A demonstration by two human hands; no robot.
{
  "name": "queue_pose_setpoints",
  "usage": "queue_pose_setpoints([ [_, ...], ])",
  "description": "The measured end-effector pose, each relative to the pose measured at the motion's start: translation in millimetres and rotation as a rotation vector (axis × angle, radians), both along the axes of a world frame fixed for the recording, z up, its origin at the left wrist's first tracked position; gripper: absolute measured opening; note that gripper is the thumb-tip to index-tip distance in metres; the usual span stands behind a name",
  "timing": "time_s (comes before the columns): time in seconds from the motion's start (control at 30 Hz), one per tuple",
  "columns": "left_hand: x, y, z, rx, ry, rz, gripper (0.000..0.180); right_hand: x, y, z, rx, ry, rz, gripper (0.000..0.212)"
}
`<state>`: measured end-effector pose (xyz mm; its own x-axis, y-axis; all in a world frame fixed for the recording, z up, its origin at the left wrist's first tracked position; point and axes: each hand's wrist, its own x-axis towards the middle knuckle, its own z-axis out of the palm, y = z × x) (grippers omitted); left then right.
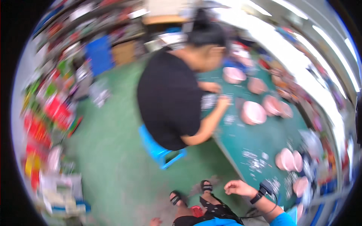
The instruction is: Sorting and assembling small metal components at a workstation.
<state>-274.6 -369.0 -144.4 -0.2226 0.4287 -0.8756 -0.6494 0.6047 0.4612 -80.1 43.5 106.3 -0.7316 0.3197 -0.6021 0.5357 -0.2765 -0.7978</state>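
My right hand (239, 187) hangs near the edge of the green-topped table (260, 141), its fingers loosely bent, a little apart, with nothing visible in them. A dark strap and a small black device (266, 187) with a cable sit on that wrist. Only the fingers of my left hand (155, 221) show at the lower edge; they look spread, and no object shows in them. Small white pieces (256, 161) lie scattered on the table near my right hand, too blurred to name. Pink bowls (285, 160) stand beyond them.
Another person in a black top (169, 100) sits on a blue stool (156, 148), both hands at small pieces on the table. More pink bowls (253, 113) stand farther along it. Piles of colourful bags (56, 109) line the left side. A blue panel (99, 55) stands behind.
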Motion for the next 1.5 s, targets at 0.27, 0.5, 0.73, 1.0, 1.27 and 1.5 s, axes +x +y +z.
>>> queue_pose_setpoints([
  [0.27, -156.5, 122.8, -5.4, -0.014, 0.402, -0.493, 0.034, 227.9, 22.3, 21.0, 0.007, 0.049, -1.236, 0.010],
  [0.5, -118.7, 228.2, -29.2, 0.198, 0.474, -0.556, 0.037, 341.5, 95.7, 38.4, 0.205, 0.160, -1.454, 0.007],
  [0.73, -38.0, 230.9, -66.3, 0.209, 0.494, -0.720, 0.041, 329.9, 223.0, -19.0, 0.241, 0.147, -1.388, 0.010],
  [1.0, 78.4, 319.0, 75.7, 0.069, 0.275, -0.849, 0.032, 384.6, 169.5, -38.4, 0.716, 0.039, -1.535, 0.016],
  [1.27, 84.3, 319.1, -60.9, 0.358, 0.764, -1.629, 0.033, 348.3, -108.3, -89.9, 0.588, -0.238, -2.059, 0.013],
  [1.5, 164.3, 306.6, -136.2, 0.434, 0.636, -1.988, 0.035, 323.0, -233.4, -99.4, 0.450, -0.623, -2.052, 0.012],
])
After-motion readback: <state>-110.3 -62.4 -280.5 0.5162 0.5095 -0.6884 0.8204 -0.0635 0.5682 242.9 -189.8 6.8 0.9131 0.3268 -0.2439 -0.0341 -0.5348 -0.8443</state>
